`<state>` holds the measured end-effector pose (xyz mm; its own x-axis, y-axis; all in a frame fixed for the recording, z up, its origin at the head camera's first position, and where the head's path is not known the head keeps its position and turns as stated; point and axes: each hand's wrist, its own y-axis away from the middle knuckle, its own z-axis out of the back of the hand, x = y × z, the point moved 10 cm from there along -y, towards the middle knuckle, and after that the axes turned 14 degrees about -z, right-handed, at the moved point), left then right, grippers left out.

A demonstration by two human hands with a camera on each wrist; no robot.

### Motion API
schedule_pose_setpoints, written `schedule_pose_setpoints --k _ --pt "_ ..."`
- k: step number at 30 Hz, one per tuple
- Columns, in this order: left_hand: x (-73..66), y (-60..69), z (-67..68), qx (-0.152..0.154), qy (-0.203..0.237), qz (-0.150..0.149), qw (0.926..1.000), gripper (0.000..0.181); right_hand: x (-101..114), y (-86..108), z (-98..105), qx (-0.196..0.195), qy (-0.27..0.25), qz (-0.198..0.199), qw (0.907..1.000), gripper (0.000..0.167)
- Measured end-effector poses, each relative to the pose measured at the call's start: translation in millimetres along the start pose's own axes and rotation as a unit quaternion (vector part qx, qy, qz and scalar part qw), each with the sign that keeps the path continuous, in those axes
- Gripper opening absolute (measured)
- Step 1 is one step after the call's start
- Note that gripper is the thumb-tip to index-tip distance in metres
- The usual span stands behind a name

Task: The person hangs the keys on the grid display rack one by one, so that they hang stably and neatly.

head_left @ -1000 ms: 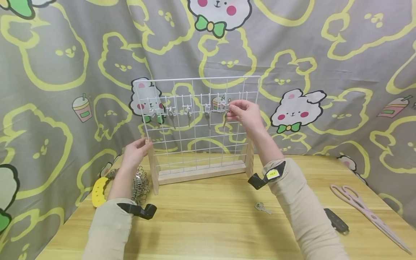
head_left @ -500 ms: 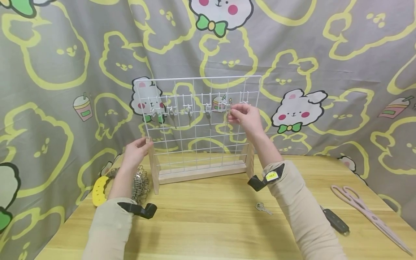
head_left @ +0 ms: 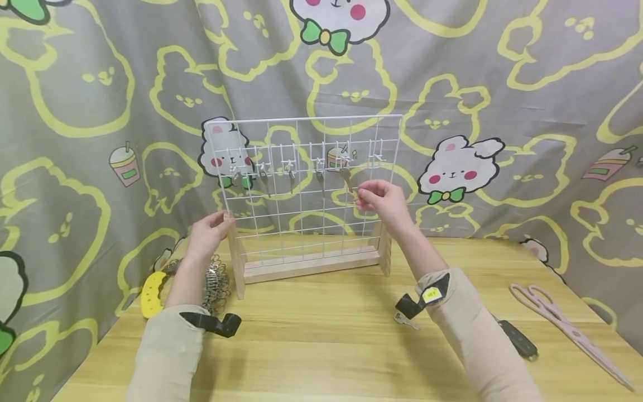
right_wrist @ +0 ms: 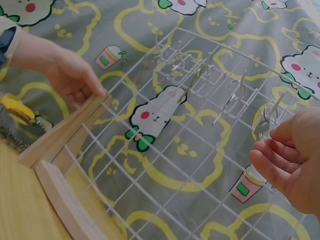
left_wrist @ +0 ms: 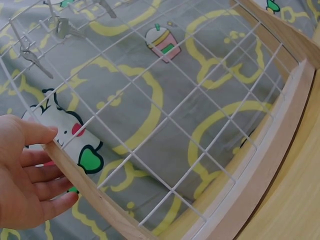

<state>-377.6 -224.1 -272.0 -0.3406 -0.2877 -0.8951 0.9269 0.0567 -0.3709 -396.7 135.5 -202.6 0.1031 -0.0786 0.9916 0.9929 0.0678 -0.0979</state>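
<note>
A white wire grid rack stands upright in a wooden base, with several keys hanging from white hooks along its upper part. My left hand grips the top of the left wooden post, thumb on the near side. My right hand is beside a hanging key, its loosely curled fingertips close to the lower end. Whether they touch the key cannot be told. That key hangs tilted from its ring. Farther right on the grid is a bare white hook.
A loose key lies on the table below my right wrist. To the right are a black car key and pink scissors. Behind my left forearm sit a yellow curved piece and a bundle of metal rings.
My right hand has moved down from the hook, away from the key's upper end. The key stays on the rack, now tilted. My left hand keeps its grip on the post.
</note>
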Motion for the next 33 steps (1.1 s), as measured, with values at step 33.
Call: schedule_pose_setpoints --k 33 --pt "0.2 1.3 -0.6 0.004 0.003 0.004 1.0 0.061 -137.2 72.8 73.5 0.036 0.141 -0.07 0.9869 0.032"
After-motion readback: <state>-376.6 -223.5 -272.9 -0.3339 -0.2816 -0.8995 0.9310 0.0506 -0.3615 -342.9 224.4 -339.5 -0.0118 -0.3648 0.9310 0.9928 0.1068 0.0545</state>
